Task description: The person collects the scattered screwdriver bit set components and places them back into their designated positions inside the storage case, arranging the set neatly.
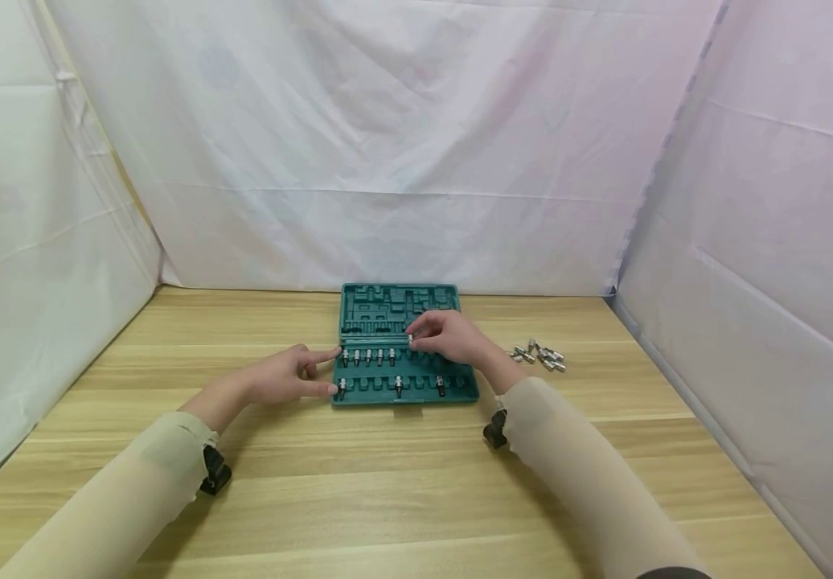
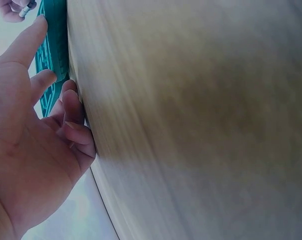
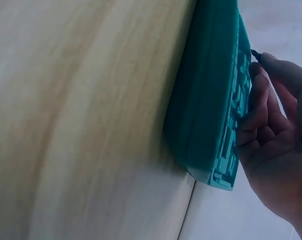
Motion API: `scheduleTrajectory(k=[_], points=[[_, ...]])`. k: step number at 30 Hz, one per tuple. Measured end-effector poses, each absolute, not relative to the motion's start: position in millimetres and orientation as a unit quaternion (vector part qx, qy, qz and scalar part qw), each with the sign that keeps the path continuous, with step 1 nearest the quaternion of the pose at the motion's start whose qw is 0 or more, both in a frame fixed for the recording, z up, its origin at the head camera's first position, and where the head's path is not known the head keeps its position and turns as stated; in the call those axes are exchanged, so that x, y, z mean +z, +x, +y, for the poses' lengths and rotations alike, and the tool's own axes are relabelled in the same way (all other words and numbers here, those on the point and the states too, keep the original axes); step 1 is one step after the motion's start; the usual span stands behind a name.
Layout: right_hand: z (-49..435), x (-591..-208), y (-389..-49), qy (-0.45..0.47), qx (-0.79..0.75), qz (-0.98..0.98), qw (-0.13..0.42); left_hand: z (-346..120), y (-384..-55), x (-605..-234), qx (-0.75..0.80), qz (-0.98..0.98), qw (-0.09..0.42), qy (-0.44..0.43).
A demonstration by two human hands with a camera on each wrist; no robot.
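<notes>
A green plastic tool case (image 1: 373, 401) lies unfolded on the table, its moulded lid (image 1: 349, 301) at the back. Five bit sockets (image 1: 369, 356) stand in the rear row of the front half, and three more, one of them a bit socket (image 1: 398, 386) near the middle, sit spaced along the front row. My right hand (image 1: 453, 336) pinches a bit socket (image 1: 411, 339) between thumb and fingertips above the rear row; its dark tip (image 3: 256, 55) pokes out in the right wrist view. At the case's left edge, my left hand (image 1: 282, 376) touches with extended index finger and thumb, other fingers curled.
Right of the case, a small pile of loose bit sockets (image 1: 548, 359) lies on the wooden table (image 1: 359, 498). White sheeting (image 1: 387, 161) hangs behind and on both sides. Dark wrist straps (image 1: 215, 470) sit at both sleeve cuffs.
</notes>
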State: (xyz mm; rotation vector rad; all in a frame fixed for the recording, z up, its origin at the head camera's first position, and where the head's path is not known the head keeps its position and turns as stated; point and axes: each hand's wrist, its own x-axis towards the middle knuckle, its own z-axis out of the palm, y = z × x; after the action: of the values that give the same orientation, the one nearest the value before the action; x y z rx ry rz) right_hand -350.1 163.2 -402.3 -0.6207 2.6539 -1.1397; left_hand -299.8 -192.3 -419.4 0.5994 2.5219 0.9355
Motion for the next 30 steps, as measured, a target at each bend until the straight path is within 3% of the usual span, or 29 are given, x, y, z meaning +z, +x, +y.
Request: scheduleTrajectory(k=[30], points=[[149.1,-411.1,-360.0,-0.217,-0.327,0.91,0.135,-191.6,-299.4,-418.7,0.327,0.9,0.19,0.216]])
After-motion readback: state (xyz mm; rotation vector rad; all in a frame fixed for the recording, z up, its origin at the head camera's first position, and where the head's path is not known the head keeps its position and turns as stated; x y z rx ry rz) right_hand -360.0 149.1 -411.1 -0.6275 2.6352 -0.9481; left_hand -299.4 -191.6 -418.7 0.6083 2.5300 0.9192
